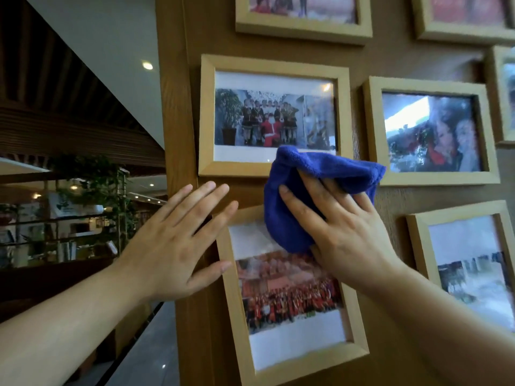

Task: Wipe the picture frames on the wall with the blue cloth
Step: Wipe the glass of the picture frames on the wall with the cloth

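Observation:
Several light wooden picture frames hang on a brown wooden wall. My right hand (337, 227) presses the bunched blue cloth (301, 190) flat against the wall, where it covers the lower right corner of the middle frame (207, 112) and the top right of the lower frame (237, 307). My left hand (178, 240) lies with spread fingers on the upper left corner of that lower frame, holding nothing. The lower frame hangs tilted.
More frames hang to the right (373, 129), lower right (418, 246) and above (303, 29). The wall's left edge (170, 135) ends at an open drop onto a lower floor with plants (106, 185) and shelves.

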The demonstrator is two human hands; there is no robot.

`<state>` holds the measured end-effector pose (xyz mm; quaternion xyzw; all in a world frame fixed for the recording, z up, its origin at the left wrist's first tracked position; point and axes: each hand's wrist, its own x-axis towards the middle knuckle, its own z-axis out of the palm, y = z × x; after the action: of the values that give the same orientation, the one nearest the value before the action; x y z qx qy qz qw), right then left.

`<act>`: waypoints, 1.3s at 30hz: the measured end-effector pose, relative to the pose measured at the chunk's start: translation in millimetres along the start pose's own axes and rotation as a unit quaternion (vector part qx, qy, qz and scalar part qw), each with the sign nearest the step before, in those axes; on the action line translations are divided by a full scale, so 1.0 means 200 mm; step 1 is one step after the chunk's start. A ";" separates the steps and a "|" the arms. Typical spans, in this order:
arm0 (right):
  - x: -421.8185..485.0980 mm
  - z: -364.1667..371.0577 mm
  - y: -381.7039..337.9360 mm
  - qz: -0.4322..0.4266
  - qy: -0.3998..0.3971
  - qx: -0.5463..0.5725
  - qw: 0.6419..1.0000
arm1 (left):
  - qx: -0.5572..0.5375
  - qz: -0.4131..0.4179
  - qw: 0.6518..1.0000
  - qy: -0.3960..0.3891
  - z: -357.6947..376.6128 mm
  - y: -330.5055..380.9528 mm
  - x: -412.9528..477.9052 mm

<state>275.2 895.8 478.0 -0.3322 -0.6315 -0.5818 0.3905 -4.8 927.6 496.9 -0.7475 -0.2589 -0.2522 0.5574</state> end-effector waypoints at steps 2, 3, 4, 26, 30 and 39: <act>0.09 -0.02 0.06 -0.007 0.011 0.002 1.000 | -0.003 -0.008 1.000 0.025 -0.02 -0.04 0.02; 0.13 -0.03 0.09 -0.009 0.011 0.001 1.000 | -0.003 -0.014 0.999 0.035 -0.04 -0.05 0.04; 0.18 -0.04 0.12 -0.010 0.014 -0.003 1.000 | -0.002 -0.023 0.999 0.046 -0.05 -0.07 0.07; 0.71 0.13 0.07 -0.005 -0.031 0.041 0.999 | -0.026 -0.217 0.973 0.072 -0.02 -0.20 0.34; 0.67 0.10 0.17 0.021 -0.022 0.039 0.999 | -0.017 -0.218 0.973 0.073 -0.01 -0.19 0.34; 0.66 0.11 0.25 0.069 0.032 0.038 0.996 | -0.019 -0.220 0.973 0.073 0.00 -0.19 0.34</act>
<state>253.1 918.8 617.9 -0.3407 -0.6157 -0.5396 0.4622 20.3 944.1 568.2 -0.6625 -0.3710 -0.4270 0.4911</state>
